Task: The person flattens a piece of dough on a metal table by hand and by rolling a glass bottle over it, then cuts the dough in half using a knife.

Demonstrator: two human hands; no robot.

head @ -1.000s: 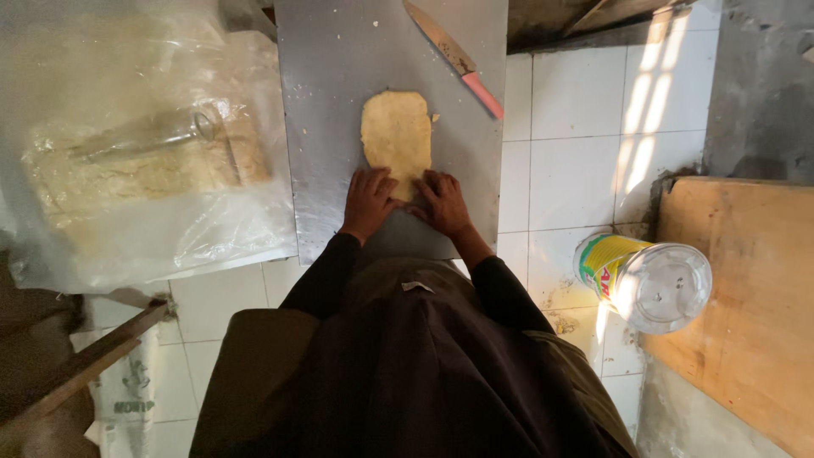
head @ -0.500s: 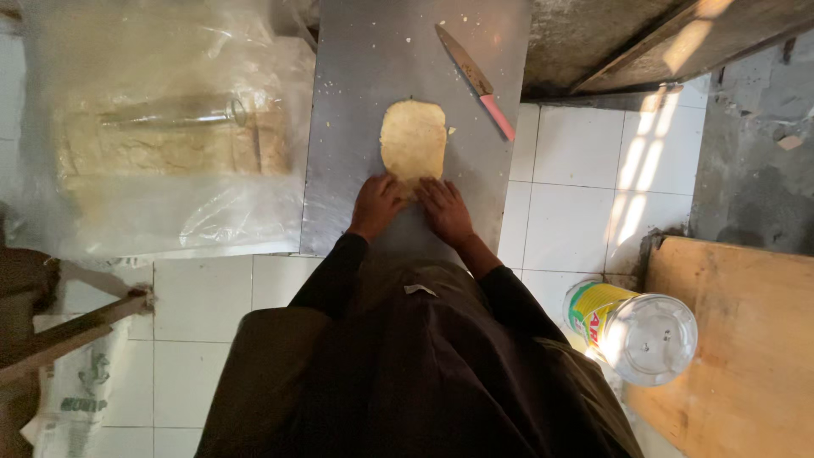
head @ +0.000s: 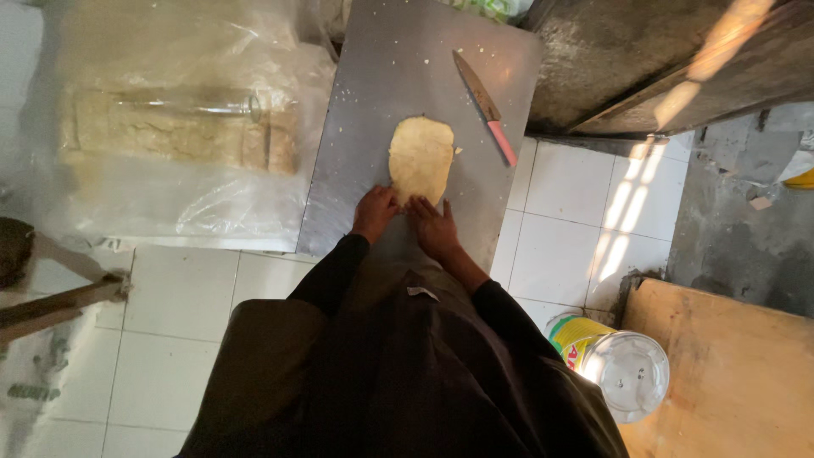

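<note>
Both hands, the left hand (head: 374, 214) and the right hand (head: 433, 226), lie flat with fingers together, pressing the near edge of a pale, floury oval of dough (head: 420, 158) on the dull metal sheet (head: 373, 102), beside a pink-handled knife (head: 485, 107).

You're in a plain kitchen: a steel worktop (head: 407, 76) with flattened dough (head: 420, 158) and a knife (head: 485, 106), white floor tiles (head: 568, 203), bagged dough slabs (head: 170, 136).
</note>
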